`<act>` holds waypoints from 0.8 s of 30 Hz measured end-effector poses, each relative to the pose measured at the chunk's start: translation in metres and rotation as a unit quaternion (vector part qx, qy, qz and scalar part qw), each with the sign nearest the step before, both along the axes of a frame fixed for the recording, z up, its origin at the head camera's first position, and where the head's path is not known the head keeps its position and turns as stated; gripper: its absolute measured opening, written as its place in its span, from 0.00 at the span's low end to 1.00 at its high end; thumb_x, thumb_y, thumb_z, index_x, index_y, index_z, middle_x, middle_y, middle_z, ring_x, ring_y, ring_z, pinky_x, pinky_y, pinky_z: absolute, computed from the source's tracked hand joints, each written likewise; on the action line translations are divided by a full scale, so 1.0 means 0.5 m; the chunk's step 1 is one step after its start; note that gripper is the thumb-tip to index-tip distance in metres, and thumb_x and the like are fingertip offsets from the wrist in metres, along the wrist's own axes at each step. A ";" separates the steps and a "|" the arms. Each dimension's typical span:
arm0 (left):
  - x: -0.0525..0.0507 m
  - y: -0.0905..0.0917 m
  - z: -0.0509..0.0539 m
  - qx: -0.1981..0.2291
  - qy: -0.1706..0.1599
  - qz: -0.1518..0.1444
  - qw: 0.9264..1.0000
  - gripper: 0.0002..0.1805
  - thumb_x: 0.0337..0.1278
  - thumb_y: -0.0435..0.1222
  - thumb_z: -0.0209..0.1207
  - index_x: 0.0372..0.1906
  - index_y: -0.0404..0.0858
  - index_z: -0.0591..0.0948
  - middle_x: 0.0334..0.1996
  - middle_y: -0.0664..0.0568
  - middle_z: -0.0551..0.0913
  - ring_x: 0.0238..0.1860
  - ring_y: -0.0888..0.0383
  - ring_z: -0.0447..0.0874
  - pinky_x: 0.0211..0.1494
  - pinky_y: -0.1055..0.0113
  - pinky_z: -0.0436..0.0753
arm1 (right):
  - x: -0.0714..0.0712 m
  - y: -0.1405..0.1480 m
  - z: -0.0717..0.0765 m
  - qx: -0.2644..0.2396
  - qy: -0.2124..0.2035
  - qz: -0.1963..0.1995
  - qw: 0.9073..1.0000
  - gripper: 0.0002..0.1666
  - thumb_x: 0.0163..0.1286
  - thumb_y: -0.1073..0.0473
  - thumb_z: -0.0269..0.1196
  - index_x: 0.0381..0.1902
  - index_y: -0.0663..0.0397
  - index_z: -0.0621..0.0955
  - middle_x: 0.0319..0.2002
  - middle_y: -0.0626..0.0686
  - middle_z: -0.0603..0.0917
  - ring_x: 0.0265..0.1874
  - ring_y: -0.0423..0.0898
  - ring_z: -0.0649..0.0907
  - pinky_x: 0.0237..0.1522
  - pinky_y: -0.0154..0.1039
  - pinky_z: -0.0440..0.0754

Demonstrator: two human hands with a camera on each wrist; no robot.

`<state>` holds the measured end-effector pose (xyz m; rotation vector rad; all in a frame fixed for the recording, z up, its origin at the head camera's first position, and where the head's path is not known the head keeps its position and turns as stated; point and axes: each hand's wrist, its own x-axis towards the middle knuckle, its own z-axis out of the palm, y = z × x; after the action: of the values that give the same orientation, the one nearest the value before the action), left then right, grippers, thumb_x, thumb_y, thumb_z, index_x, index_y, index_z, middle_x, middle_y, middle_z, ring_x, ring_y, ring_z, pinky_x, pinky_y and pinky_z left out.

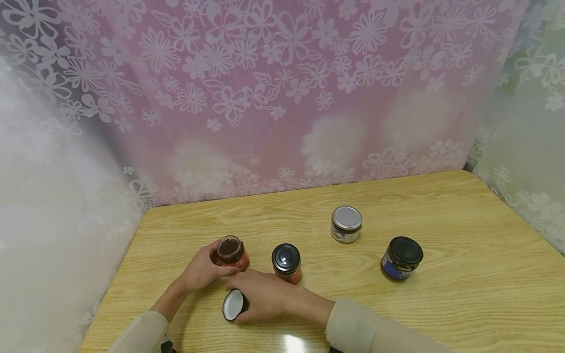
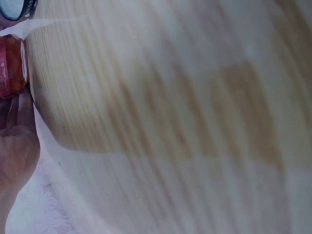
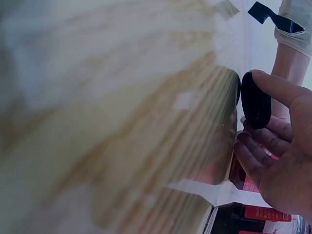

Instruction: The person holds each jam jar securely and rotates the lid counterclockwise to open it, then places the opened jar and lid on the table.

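On the left side of the table, my left hand (image 1: 205, 267) grips an uncapped glass jar (image 1: 238, 260) with a red label and dark contents. In the left wrist view, the jar (image 2: 13, 66) is cut off by the frame edge. My right hand (image 1: 267, 296) holds a black lid (image 1: 232, 305) by its rim, in front of that jar. The lid is tilted on edge, its white inner side showing. The right wrist view shows the dark outside of the lid (image 3: 255, 102) between thumb and fingers. Just behind my right hand stands a capped jar (image 1: 287, 260) with a red label.
A jar with a silver lid (image 1: 346, 223) stands towards the back of the wooden table (image 1: 463, 235). Further right is a blue-labelled jar (image 1: 399, 260) with a black lid. Flowered pink cloth (image 1: 282, 122) hangs behind the table, and pale cloth hangs at both sides.
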<state>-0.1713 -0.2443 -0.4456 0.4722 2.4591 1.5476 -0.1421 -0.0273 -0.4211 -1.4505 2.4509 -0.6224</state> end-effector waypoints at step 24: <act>0.002 0.003 -0.001 -0.008 0.001 0.006 1.000 0.32 0.50 0.37 0.70 0.61 0.33 0.72 0.49 0.44 0.81 0.47 0.55 0.81 0.46 0.67 0.79 | 0.011 -0.016 0.004 0.055 0.094 -0.005 0.994 0.31 0.52 0.39 0.72 0.51 0.44 0.80 0.50 0.43 0.74 0.49 0.39 0.71 0.44 0.28 0.72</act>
<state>-0.1701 -0.2429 -0.4460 0.4570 2.4774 1.5321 -0.1367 -0.0356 -0.4191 -1.5170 2.5884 -0.3589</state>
